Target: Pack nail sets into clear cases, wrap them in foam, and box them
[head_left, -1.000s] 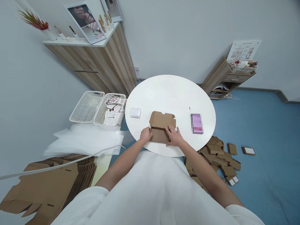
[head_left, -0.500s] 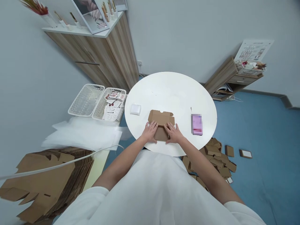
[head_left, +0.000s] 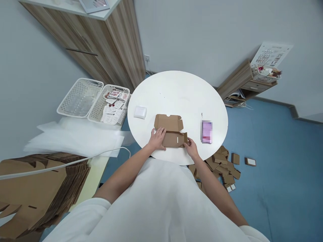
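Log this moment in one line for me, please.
Left hand: on open brown cardboard box, left side | Right hand: at box's raised right-end flap | Support: round white table

At 1 table [head_left: 186,90], 1 left hand [head_left: 157,138], 1 right hand [head_left: 191,148], 1 open cardboard box [head_left: 173,127], 1 white packet [head_left: 140,112] on the left and 1 purple item [head_left: 207,131] on the right are counted. On the left, 2 white baskets [head_left: 70,95], 1 cable [head_left: 73,164], 1 near stack of flat cardboard [head_left: 35,185] and 1 far tall cabinet [head_left: 123,40] bearing 1 picture frame [head_left: 96,4] are found. On the right, 1 far low cabinet [head_left: 236,80], 1 poster [head_left: 272,55] and 1 small basket [head_left: 263,78] are counted, while 2 boxes [head_left: 235,158] are seen apart on the floor [head_left: 252,127] beside 1 pile of cardboard [head_left: 222,163] whose pieces cannot be counted.
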{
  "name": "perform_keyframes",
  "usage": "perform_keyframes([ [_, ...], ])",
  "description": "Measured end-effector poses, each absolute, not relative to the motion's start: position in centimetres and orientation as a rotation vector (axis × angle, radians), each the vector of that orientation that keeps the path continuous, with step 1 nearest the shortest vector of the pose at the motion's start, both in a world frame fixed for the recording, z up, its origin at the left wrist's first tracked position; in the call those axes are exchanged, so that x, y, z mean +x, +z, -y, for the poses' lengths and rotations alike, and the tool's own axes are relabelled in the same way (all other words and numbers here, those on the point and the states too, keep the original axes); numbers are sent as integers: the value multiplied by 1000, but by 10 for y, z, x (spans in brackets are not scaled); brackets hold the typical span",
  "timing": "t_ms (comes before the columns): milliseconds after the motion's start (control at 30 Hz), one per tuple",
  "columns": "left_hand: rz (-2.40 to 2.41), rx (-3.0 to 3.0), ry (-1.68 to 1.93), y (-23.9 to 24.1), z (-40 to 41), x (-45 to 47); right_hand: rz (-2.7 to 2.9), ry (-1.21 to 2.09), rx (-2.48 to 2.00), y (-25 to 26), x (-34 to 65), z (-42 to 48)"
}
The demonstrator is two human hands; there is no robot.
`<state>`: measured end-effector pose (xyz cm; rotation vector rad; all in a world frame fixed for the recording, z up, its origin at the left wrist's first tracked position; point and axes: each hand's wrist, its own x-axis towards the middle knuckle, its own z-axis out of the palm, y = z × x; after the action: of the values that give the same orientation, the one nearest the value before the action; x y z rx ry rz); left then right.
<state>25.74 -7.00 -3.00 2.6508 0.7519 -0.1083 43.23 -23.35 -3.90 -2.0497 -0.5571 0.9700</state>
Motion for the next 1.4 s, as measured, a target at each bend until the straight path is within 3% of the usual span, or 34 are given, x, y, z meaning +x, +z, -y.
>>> perform_keyframes([
  [367, -792, 2609, -28, -31, 75, 259, 738, 868, -2081, -17, 411, 215],
  [567, -785, 2602, -20, -32, 74, 257, 805, 1002, -2049, -15, 409, 207],
  [800, -754, 2616, -28, -31, 72, 256, 752, 867, -2381, -27, 418, 194],
  [1167, -708, 2594, -39, -25, 70, 256, 844, 825, -2527, -40, 419, 184],
  [1400, -1124, 2371, 218, -32, 84, 224, 811, 821, -2481, -43, 420, 191],
])
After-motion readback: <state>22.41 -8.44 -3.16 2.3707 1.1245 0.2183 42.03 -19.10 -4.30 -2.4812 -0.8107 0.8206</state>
